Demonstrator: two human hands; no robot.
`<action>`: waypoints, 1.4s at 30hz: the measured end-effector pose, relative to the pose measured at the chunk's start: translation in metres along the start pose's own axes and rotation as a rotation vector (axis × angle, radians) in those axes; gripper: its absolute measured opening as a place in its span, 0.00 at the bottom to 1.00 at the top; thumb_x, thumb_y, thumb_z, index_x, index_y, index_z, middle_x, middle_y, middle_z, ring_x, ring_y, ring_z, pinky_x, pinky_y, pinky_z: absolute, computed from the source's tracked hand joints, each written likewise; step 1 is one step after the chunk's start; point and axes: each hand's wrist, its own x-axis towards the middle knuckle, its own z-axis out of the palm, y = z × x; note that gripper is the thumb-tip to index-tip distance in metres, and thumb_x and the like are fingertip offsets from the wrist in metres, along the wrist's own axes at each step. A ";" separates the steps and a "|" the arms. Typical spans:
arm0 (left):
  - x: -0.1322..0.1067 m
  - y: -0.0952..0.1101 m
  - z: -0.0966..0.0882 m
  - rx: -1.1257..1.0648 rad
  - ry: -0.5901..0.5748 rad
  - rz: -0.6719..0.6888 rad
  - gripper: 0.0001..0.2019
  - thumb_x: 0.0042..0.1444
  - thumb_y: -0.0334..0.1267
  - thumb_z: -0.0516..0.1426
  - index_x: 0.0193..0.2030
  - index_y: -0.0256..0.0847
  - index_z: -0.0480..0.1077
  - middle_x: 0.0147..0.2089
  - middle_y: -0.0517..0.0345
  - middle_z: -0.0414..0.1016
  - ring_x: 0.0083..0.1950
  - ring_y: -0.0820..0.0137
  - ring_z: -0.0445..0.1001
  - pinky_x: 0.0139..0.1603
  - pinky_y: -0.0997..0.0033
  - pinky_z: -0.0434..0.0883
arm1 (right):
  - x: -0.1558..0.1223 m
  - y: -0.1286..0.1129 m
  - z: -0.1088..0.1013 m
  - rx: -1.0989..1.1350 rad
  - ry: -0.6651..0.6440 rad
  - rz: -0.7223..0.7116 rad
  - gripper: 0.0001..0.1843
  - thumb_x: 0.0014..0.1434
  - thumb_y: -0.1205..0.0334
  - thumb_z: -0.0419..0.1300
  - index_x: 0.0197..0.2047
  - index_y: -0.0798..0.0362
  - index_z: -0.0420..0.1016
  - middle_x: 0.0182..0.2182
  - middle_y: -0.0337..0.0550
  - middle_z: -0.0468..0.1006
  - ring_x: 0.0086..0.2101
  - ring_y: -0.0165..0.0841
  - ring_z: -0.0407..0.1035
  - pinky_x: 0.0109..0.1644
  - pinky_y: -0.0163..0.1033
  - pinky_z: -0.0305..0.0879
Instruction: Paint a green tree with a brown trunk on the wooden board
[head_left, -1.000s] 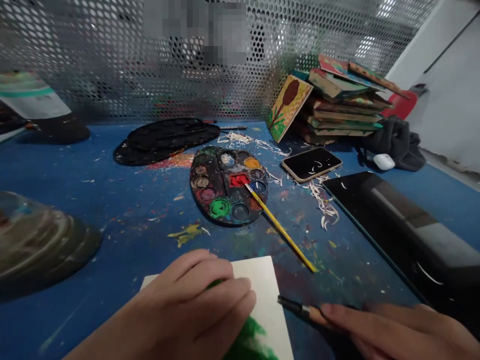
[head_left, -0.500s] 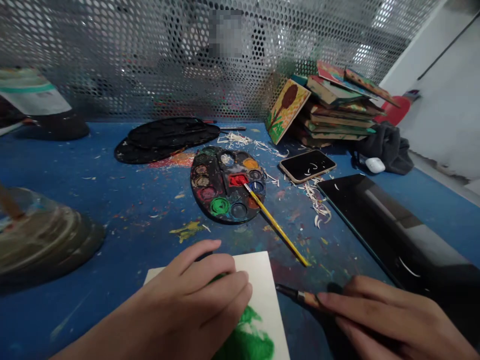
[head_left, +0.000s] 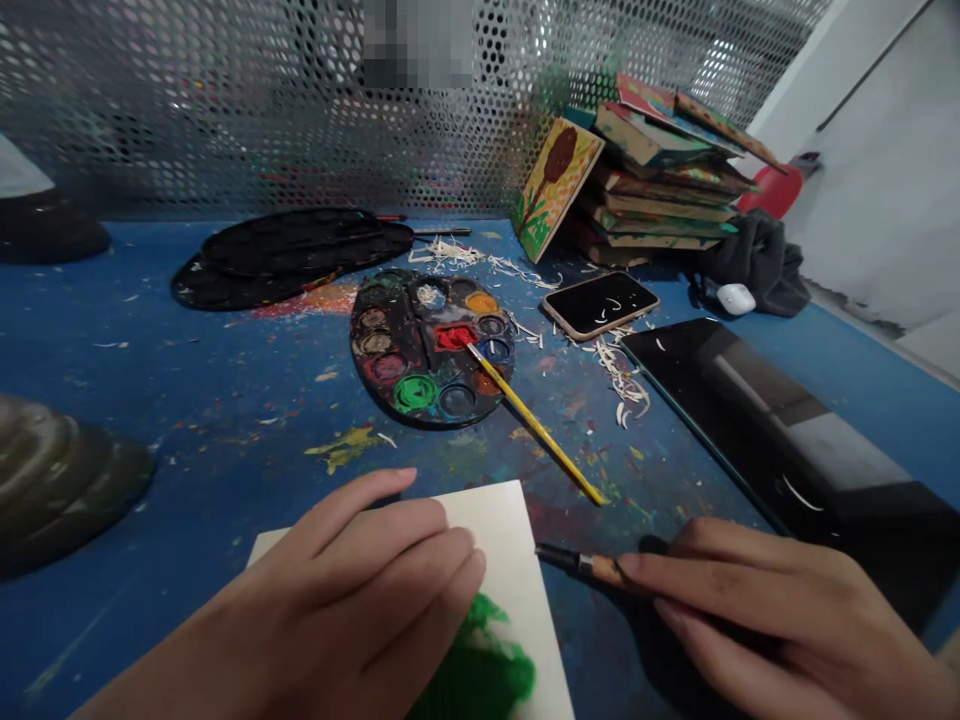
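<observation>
My left hand (head_left: 360,590) lies flat, fingers stretched out, on a white card (head_left: 502,560) with a green paint patch (head_left: 480,670) at the bottom of the view. My right hand (head_left: 765,620) grips a dark-tipped paintbrush (head_left: 574,563), whose tip points left toward the card's right edge. Farther back sits a round paint palette (head_left: 431,345) with red, green, orange and blue wells. A yellow brush (head_left: 536,425) rests with its tip in the red well.
The blue table (head_left: 225,400) is spattered with paint and shavings. Black empty palettes (head_left: 285,250) lie at the back, a phone (head_left: 600,303) and a dark tablet (head_left: 780,420) to the right, stacked painted boards (head_left: 660,170) behind, a perforated metal screen (head_left: 225,100) beyond, a brownish mound (head_left: 52,480) left.
The view has shifted slightly, so everything sits a little lower-left. My right hand with the brush has come further into view and nearer the card. My left hand stays on the card.
</observation>
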 end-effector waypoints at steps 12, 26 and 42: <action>0.008 -0.002 -0.003 -0.002 0.014 0.007 0.14 0.61 0.28 0.49 0.47 0.49 0.69 0.41 0.69 0.76 0.45 0.73 0.73 0.69 0.66 0.54 | -0.001 -0.001 0.000 -0.028 0.037 0.013 0.19 0.59 0.72 0.54 0.50 0.47 0.77 0.25 0.39 0.77 0.23 0.27 0.72 0.22 0.26 0.68; 0.008 0.001 0.000 -0.021 0.029 -0.018 0.14 0.61 0.28 0.48 0.46 0.46 0.70 0.42 0.69 0.76 0.45 0.73 0.71 0.71 0.68 0.41 | 0.000 0.002 -0.004 -0.234 -0.046 0.098 0.15 0.66 0.63 0.50 0.51 0.45 0.72 0.37 0.42 0.79 0.33 0.32 0.76 0.32 0.33 0.75; 0.011 0.008 -0.022 -0.017 -0.169 0.030 0.17 0.54 0.46 0.58 0.47 0.39 0.69 0.45 0.50 0.75 0.50 0.58 0.69 0.62 0.50 0.60 | 0.134 0.043 -0.010 -0.962 -0.069 -0.855 0.13 0.67 0.70 0.50 0.51 0.55 0.70 0.31 0.39 0.74 0.30 0.33 0.67 0.32 0.40 0.58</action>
